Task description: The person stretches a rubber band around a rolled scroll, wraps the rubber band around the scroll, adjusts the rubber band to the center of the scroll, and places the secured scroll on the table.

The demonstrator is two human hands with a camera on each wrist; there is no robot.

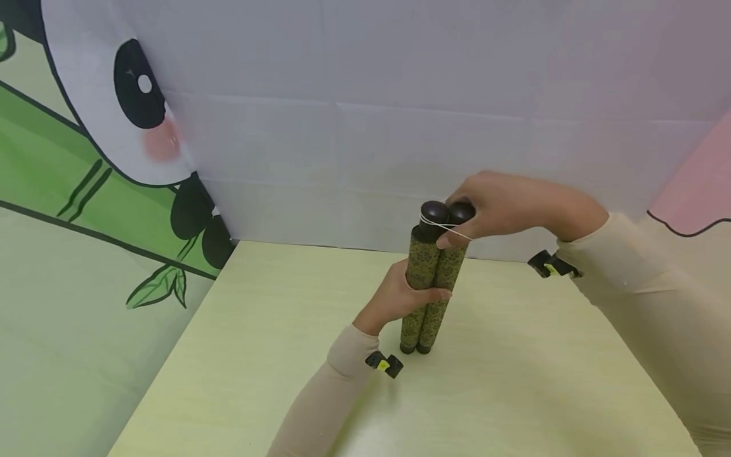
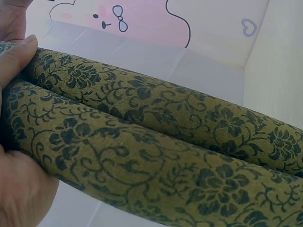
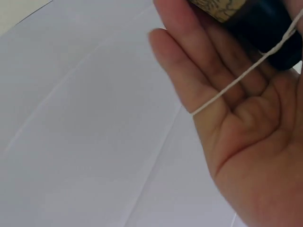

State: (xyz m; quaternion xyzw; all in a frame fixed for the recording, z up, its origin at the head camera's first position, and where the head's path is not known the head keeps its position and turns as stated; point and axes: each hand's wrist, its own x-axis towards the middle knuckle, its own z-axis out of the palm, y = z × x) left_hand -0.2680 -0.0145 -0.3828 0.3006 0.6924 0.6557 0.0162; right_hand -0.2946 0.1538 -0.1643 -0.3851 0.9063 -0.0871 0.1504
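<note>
Two fabric-covered rolls with dark end caps stand upright side by side on the bench. The left hand wraps their middle. Above it, the right hand, fingers nearly straight, stretches a white rubber band round the caps. If the band slips off the finger, it could snap back; the rolls might tip.

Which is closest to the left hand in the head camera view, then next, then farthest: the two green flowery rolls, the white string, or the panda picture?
1. The two green floral fabric-covered rolls: held in the grip of the left hand, standing on the table.
2. The thin white string: above, around the rolls' dark top ends, stretched over the right hand.
3. The panda picture: far left, on the backdrop.
</note>
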